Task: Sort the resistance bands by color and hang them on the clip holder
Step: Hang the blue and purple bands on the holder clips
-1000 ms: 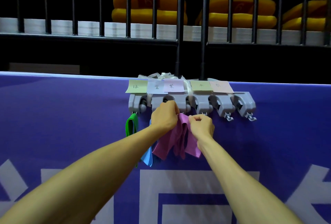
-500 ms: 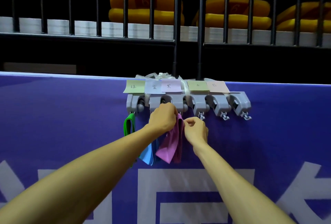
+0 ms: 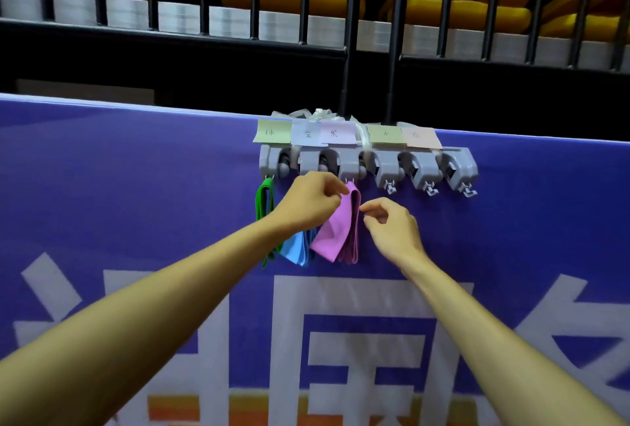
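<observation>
The grey clip holder (image 3: 368, 163) is mounted along the top edge of a purple banner (image 3: 136, 187) and carries five paper labels (image 3: 272, 131) in one row. Six hooks show in the row below the labels. Three are occupied and three hang bare.

Band count: one green band (image 3: 264, 202) on the leftmost hook, one blue band (image 3: 295, 248) on the next hook, largely hidden behind the left forearm, and one pink-purple band (image 3: 341, 228) on the third hook. The pink-purple band hangs folded, in several layers.

Left hand (image 3: 308, 202): fingers curled, tips touching the upper edge of the pink-purple band just below its hook. Whether they pinch the band cannot be told.

Right hand (image 3: 392, 224): fingers loosely curled and released, holding nothing, just beside the right edge of the pink-purple band and apart from it.

Clearances: the three bare hooks (image 3: 429, 188) lie to the right of the right hand, with unobstructed banner surface below them. Black railing bars (image 3: 344, 33) stand behind the holder. The hung bands sit close together, their lower ends overlapping.
</observation>
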A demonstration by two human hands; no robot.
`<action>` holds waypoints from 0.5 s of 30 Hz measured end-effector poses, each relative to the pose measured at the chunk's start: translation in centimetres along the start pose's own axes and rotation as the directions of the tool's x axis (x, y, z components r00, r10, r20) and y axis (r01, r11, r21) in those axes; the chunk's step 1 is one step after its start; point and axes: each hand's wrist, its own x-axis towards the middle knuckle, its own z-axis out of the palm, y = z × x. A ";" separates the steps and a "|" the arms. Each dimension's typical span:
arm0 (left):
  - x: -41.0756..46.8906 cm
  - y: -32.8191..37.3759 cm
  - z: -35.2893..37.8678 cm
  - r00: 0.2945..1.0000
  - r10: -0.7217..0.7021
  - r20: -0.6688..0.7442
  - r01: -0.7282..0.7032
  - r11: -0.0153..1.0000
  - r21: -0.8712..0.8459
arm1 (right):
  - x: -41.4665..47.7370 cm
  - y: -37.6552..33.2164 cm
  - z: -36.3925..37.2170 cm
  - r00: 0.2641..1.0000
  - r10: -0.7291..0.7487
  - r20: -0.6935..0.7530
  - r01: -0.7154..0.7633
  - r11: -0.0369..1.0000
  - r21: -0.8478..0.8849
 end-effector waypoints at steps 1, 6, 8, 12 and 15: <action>-1.2 -0.2 -0.2 1.000 -0.025 -0.012 0.024 0.998 -0.063 | -0.7 -0.1 0.0 0.999 -0.020 0.025 0.021 1.000 -0.018; -7.2 -2.2 -0.4 0.986 -0.162 0.030 0.164 0.961 -0.220 | -4.7 -0.4 1.4 0.980 -0.018 0.199 0.029 0.998 -0.054; -9.5 -3.8 -0.3 0.974 -0.219 0.058 0.227 0.936 -0.268 | -6.3 0.0 2.6 0.956 0.013 0.292 0.003 0.998 -0.055; -14.7 -7.9 0.2 0.929 -0.335 0.155 0.367 0.880 -0.300 | -10.3 1.4 5.8 0.880 0.067 0.471 -0.033 0.996 -0.079; -19.1 -11.2 1.2 0.871 -0.419 0.257 0.481 0.833 -0.272 | -13.8 2.9 8.9 0.818 0.116 0.564 -0.068 0.992 -0.107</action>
